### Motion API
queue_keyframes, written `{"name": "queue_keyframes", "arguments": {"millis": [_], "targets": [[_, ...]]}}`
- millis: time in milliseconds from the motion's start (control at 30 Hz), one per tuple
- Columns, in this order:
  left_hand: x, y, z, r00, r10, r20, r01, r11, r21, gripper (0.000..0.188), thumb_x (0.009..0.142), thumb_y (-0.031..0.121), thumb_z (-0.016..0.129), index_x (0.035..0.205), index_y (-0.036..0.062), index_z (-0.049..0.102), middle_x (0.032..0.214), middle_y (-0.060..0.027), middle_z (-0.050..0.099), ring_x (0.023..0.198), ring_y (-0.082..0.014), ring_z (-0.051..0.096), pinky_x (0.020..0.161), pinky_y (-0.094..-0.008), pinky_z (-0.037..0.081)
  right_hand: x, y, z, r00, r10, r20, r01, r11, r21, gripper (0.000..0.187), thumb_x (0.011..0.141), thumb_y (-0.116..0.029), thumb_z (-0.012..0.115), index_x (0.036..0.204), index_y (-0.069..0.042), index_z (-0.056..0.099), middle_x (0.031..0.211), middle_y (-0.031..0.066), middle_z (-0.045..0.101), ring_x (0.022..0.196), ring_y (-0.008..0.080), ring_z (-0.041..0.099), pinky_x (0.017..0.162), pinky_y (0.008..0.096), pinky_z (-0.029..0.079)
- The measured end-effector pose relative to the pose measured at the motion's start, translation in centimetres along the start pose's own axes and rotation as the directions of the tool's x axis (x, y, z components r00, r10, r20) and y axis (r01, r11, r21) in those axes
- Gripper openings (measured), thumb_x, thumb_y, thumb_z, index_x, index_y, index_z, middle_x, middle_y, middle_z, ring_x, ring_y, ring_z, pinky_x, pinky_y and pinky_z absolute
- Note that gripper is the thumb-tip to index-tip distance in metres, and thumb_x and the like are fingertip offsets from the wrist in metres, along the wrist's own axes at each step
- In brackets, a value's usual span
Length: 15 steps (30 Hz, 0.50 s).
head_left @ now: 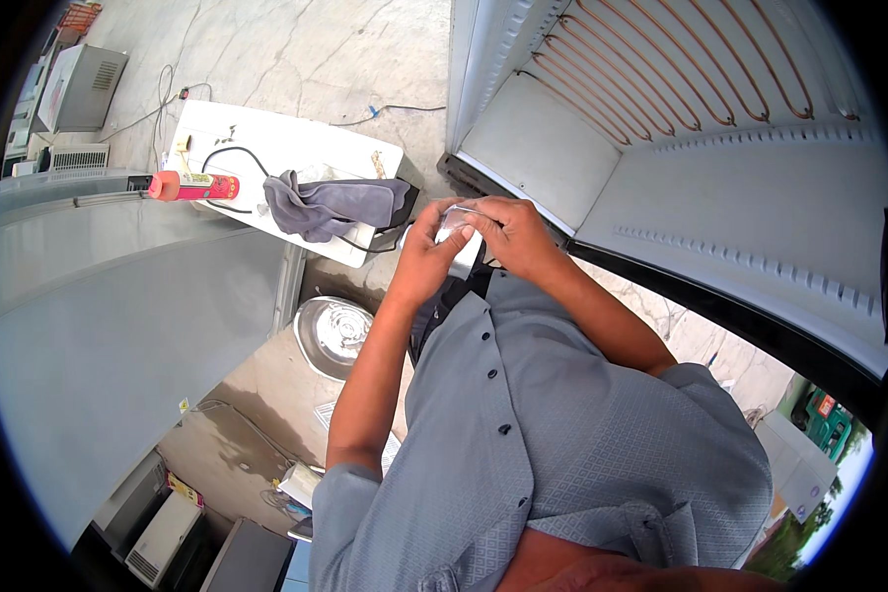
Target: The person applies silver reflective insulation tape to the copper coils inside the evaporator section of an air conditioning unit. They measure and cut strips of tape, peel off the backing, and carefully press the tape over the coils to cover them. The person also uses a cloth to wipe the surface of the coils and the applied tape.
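My left hand point(424, 259) and right hand point(519, 235) meet in front of my waist, thumbs nearly facing, each partly closed, with thumb and curled fingers grasping the small, clear, glossy, film-like piece point(454, 219) between them. The gap within each grip is narrow; the exact fingertip contacts are too small to tell. Directly below the thumbs shows a small, white, flat-faced object point(467, 259); whether my fingers also touch it, I cannot tell. Near my left hand, a crumpled grey cloth point(331, 204) lies on a white, rectangular, smooth-topped slab point(296, 143), with a red-pink cylindrical container point(195, 186) at its far left. Below the slab rests a round, silvery metal basin point(309, 340), apart from both hands.
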<state>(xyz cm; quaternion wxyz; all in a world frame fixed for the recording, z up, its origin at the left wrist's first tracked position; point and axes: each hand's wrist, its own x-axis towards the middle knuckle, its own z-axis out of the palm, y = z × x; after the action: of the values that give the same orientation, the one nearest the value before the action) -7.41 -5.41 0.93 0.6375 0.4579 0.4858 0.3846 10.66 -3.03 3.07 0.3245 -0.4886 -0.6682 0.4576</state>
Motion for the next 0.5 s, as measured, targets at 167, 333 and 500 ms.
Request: {"name": "queue_keyframes", "arguments": {"millis": [167, 333, 500], "targets": [[-0.1, -1.3, -0.8, 0.993, -0.113, 0.019, 0.113, 0.994, -0.005, 0.032, 0.1, 0.024, 0.069, 0.124, 0.0028, 0.063, 0.108, -0.0001, 0.067, 0.095, -0.0074, 0.059, 0.083, -0.0253, 0.049, 0.1, 0.3, 0.0, 1.0, -0.003, 0.011, 0.003, 1.0, 0.005, 0.02, 0.096, -0.014, 0.068, 0.107, 0.002, 0.072, 0.089, 0.0221, 0.071, 0.075, 0.0364, 0.067, 0.069, 0.0374, 0.053], [0.5, -1.8, -0.5, 0.983, -0.164, 0.083, 0.17, 0.983, -0.068, 0.032, 0.101, 0.028, 0.07, 0.119, 0.0022, 0.066, 0.1, 0.001, 0.068, 0.088, -0.0059, 0.06, 0.077, -0.0241, 0.05, 1.9, -1.4, -2.2, 0.99, 0.112, -0.082, -0.108, 0.993, 0.05, 0.024, 0.097, -0.02, 0.069, 0.098, 0.003, 0.073, 0.072, 0.0132, 0.067, 0.065, 0.0168, 0.058, 0.062, 0.0329, 0.048], [1.2, -2.1, 0.1, 0.961, -0.221, 0.164, 0.244, 0.961, -0.133, 0.035, 0.1, 0.03, 0.069, 0.121, 0.0017, 0.068, 0.105, -0.0011, 0.07, 0.095, -0.0079, 0.06, 0.084, -0.0265, 0.05, 6.2, -2.5, -6.9, 0.956, 0.171, -0.237, -0.158, 0.985, 0.071, 0.03, 0.096, -0.023, 0.07, 0.087, 0.006, 0.074, 0.065, 0.0017, 0.062, 0.061, 0.0067, 0.049, 0.055, 0.0298, 0.041]]}}
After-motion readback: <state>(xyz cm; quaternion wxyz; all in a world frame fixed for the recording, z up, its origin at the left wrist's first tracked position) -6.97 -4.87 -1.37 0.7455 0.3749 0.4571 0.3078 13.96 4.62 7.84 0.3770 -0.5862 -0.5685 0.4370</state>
